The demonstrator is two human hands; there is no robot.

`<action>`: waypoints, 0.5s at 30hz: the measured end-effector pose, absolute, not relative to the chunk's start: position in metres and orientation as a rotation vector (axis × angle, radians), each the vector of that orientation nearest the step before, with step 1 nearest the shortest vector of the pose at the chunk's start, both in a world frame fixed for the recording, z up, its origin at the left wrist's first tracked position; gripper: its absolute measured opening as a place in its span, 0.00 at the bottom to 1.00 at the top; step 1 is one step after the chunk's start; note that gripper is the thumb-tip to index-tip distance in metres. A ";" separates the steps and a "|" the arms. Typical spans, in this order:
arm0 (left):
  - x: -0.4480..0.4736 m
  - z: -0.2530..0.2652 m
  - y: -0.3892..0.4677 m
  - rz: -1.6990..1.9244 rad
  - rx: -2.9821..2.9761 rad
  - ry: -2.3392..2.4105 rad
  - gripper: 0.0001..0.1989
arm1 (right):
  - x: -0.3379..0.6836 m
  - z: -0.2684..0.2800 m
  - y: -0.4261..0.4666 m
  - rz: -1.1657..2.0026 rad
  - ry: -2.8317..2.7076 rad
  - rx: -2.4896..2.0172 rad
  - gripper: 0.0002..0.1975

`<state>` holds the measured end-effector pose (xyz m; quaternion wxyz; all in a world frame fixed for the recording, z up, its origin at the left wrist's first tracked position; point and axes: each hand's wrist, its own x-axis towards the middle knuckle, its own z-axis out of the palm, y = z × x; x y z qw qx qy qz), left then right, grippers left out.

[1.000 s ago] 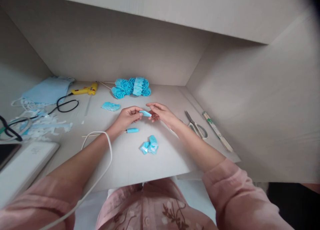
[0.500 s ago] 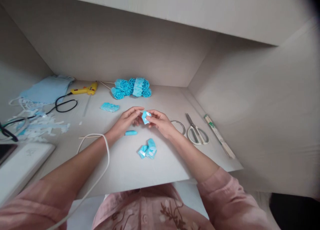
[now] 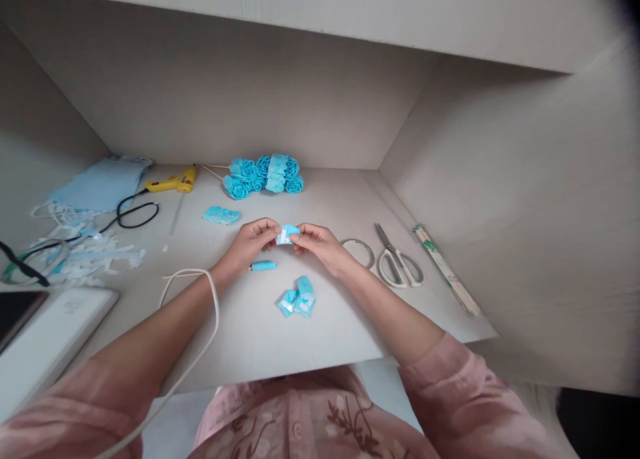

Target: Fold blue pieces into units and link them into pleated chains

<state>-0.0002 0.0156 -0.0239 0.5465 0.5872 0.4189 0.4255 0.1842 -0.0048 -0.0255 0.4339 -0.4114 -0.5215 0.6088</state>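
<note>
Between my two hands, above the middle of the table, is a small folded blue petal piece (image 3: 287, 234) with white patches. The fingertips of my left hand (image 3: 259, 236) pinch its left end. My right hand (image 3: 317, 244) grips its right side between thumb and fingers. Just below my left hand lies a small blue roll on a stick (image 3: 263, 266); the stick runs left beneath my forearm. Nearer to me rest a few similar folded blue pieces (image 3: 299, 298). A flat crinkled blue piece (image 3: 221, 214) lies beyond my left hand.
Blue flowers (image 3: 260, 176) lie at the back, left of centre. A yellow glue gun (image 3: 175, 180), blue masks (image 3: 100, 184) and white scraps (image 3: 85, 256) are left. Right of my hand are a wire ring (image 3: 371, 252), scissors (image 3: 397, 262) and bundled sticks (image 3: 445, 269). A white cable (image 3: 217, 312) crosses my left forearm.
My left fingers, apart from the piece before, have closed on its left end. The piece has turned and shifted slightly left. My right hand keeps its grip.
</note>
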 end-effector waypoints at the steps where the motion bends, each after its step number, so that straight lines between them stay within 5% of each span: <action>1: 0.000 -0.024 0.016 1.003 1.399 0.996 0.12 | 0.185 -0.025 -0.004 1.491 -1.339 -1.038 0.18; 15: 0.000 -0.025 0.013 0.910 1.431 0.945 0.14 | 0.186 -0.029 -0.004 1.191 -1.432 -1.092 0.15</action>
